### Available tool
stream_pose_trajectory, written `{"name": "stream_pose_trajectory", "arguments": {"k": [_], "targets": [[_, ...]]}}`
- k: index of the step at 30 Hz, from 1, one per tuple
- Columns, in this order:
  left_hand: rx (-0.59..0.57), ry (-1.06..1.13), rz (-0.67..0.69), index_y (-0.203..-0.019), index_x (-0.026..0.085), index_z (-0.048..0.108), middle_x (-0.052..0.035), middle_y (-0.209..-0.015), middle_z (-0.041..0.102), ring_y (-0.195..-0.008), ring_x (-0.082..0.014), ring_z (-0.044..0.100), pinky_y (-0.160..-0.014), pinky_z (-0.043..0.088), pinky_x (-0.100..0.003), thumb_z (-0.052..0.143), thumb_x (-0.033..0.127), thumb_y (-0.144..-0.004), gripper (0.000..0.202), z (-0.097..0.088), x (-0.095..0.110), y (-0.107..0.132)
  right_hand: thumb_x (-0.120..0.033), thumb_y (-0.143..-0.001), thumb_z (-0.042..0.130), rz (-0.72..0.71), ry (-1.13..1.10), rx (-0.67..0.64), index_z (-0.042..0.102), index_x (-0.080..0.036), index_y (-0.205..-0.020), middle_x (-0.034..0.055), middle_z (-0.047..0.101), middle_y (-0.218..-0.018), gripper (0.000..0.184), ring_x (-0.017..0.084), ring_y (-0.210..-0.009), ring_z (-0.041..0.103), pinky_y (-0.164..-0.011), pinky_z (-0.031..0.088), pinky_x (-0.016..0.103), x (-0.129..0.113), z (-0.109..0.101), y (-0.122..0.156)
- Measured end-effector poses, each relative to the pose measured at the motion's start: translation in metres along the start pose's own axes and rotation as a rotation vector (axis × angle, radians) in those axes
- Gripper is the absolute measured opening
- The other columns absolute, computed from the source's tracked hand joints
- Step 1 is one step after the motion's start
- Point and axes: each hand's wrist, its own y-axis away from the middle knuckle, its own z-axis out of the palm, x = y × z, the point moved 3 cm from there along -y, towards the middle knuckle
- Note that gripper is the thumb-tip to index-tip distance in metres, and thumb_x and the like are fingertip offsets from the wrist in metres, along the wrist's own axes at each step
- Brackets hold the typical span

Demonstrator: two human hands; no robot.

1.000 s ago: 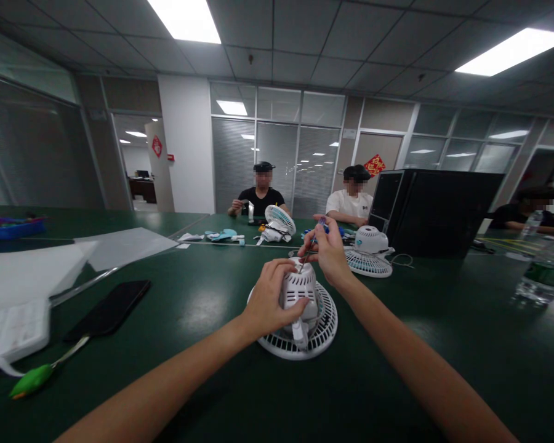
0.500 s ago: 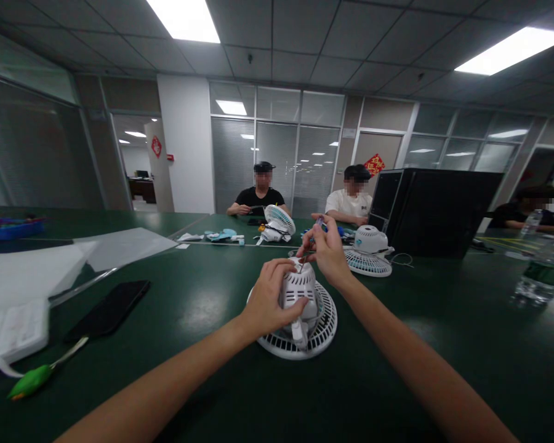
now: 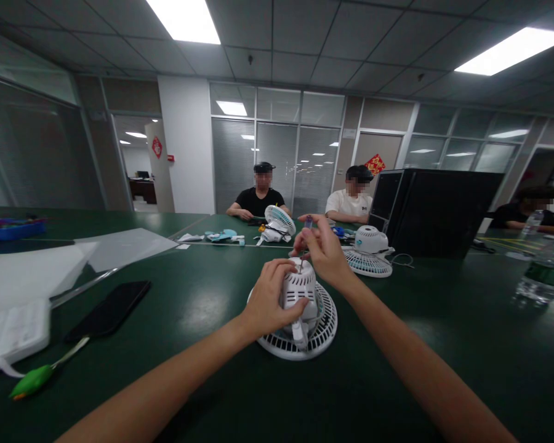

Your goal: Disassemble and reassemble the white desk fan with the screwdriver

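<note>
A white fan (image 3: pixel 300 289) rests grille down on the green table, its motor housing pointing up. My left hand (image 3: pixel 270 292) is wrapped around the left side of that housing, thumb in front and fingers near the top. In my right hand (image 3: pixel 321 249) is a screwdriver (image 3: pixel 309 223) with a clear purplish handle, held upright between the fingers. Its thin shaft runs down to the top of the housing; the tip's exact seat is too small to make out.
Two people sit across the table, near another fan (image 3: pixel 277 223) and blue parts (image 3: pixel 224 235). A third fan (image 3: pixel 369 249) lies before a black computer case (image 3: pixel 438 209). To the left are a phone (image 3: pixel 108 311) and papers (image 3: pixel 124 246); a bottle (image 3: pixel 545 271) stands right.
My right hand has shifted slightly left, and the screwdriver has gone from tilted to nearly upright over the housing. My left hand has stayed in place on the fan.
</note>
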Motion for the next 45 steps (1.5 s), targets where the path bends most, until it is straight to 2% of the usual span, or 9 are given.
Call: {"name": "stream_pose_trajectory", "arguments": {"k": [4, 8, 16, 22, 25, 31, 37, 40, 45], "targets": [[-0.018, -0.018, 0.022, -0.112, 0.021, 0.051, -0.0109, -0.120, 0.054, -0.115, -0.0288, 0.050, -0.102, 0.041, -0.047, 0.069, 0.030, -0.075, 0.042, 0.000, 0.000, -0.001, -0.025, -0.083, 0.063, -0.138, 0.255, -0.078, 0.063, -0.019, -0.093, 0.0024, 0.065, -0.090, 0.012, 0.014, -0.073, 0.064, -0.063, 0.052, 0.026, -0.023, -0.011, -0.015], [-0.021, -0.008, 0.002, -0.107, 0.020, 0.055, -0.0097, -0.114, 0.057, -0.109, -0.0271, 0.051, -0.097, 0.043, -0.044, 0.062, 0.032, -0.082, 0.029, -0.002, 0.002, -0.004, -0.019, -0.076, 0.069, -0.192, 0.303, -0.183, 0.067, -0.024, -0.106, 0.0007, 0.066, -0.085, 0.030, 0.016, -0.074, 0.061, -0.069, 0.051, 0.030, -0.035, -0.013, -0.028], [0.037, 0.141, -0.114, -0.090, 0.020, 0.065, -0.0043, -0.094, 0.067, -0.092, -0.0212, 0.062, -0.086, 0.048, -0.035, 0.054, 0.031, -0.091, 0.016, 0.004, -0.006, -0.032, -0.019, -0.073, 0.073, -0.160, 0.330, -0.109, 0.064, -0.021, -0.082, -0.0010, 0.062, -0.079, 0.013, 0.011, -0.058, 0.056, -0.060, 0.045, 0.027, -0.039, -0.019, -0.024], [0.016, 0.302, -0.094, -0.090, 0.021, 0.073, -0.0046, -0.099, 0.075, -0.110, -0.0235, 0.064, -0.102, 0.046, -0.040, 0.051, 0.033, -0.095, 0.026, 0.016, -0.011, -0.036, -0.027, -0.065, 0.081, -0.154, 0.330, -0.054, 0.057, -0.021, -0.070, -0.0031, 0.058, -0.066, 0.026, 0.012, -0.057, 0.053, -0.054, 0.044, 0.025, -0.036, -0.035, -0.024], [0.036, 0.314, -0.081, -0.090, 0.020, 0.073, -0.0060, -0.102, 0.075, -0.112, -0.0226, 0.063, -0.105, 0.044, -0.041, 0.048, 0.033, -0.096, 0.029, 0.015, -0.011, -0.032, -0.032, -0.066, 0.081, -0.165, 0.287, -0.061, 0.059, -0.021, -0.073, -0.0037, 0.058, -0.063, 0.026, 0.011, -0.055, 0.052, -0.051, 0.043, 0.023, -0.034, -0.030, -0.025], [0.046, 0.306, -0.051, -0.089, 0.020, 0.073, -0.0072, -0.104, 0.074, -0.115, -0.0219, 0.062, -0.106, 0.044, -0.043, 0.045, 0.029, -0.097, 0.030, 0.014, -0.008, -0.028, -0.026, -0.086, 0.059, -0.193, 0.230, -0.130, 0.067, -0.018, -0.078, 0.0018, 0.067, -0.072, 0.014, 0.014, -0.066, 0.061, -0.062, 0.048, 0.025, -0.044, -0.019, -0.021], [0.051, 0.306, -0.043, -0.096, 0.019, 0.074, -0.0083, -0.117, 0.071, -0.125, -0.0220, 0.055, -0.111, 0.040, -0.045, 0.044, 0.026, -0.098, 0.030, 0.014, -0.009, -0.023, -0.029, -0.081, 0.068, -0.244, 0.311, -0.096, 0.068, -0.018, -0.091, -0.0001, 0.065, -0.070, 0.015, 0.013, -0.061, 0.061, -0.060, 0.047, 0.025, -0.045, -0.019, -0.023], [0.053, 0.303, -0.034, -0.097, 0.019, 0.074, -0.0095, -0.119, 0.071, -0.125, -0.0231, 0.055, -0.110, 0.040, -0.045, 0.044, 0.026, -0.097, 0.031, 0.015, -0.011, -0.022, -0.031, -0.082, 0.067, -0.295, 0.417, -0.089, 0.068, -0.017, -0.082, 0.0001, 0.064, -0.068, 0.014, 0.013, -0.060, 0.059, -0.060, 0.047, 0.026, -0.044, -0.019, -0.025], [0.057, 0.320, -0.023, -0.097, 0.019, 0.074, -0.0104, -0.117, 0.071, -0.124, -0.0245, 0.056, -0.109, 0.040, -0.044, 0.044, 0.030, -0.098, 0.032, 0.015, -0.014, -0.021, -0.028, -0.088, 0.055, -0.313, 0.435, -0.168, 0.070, -0.015, -0.095, 0.0078, 0.073, -0.090, 0.021, 0.017, -0.075, 0.066, -0.063, 0.051, 0.027, -0.044, -0.018, -0.023]]}}
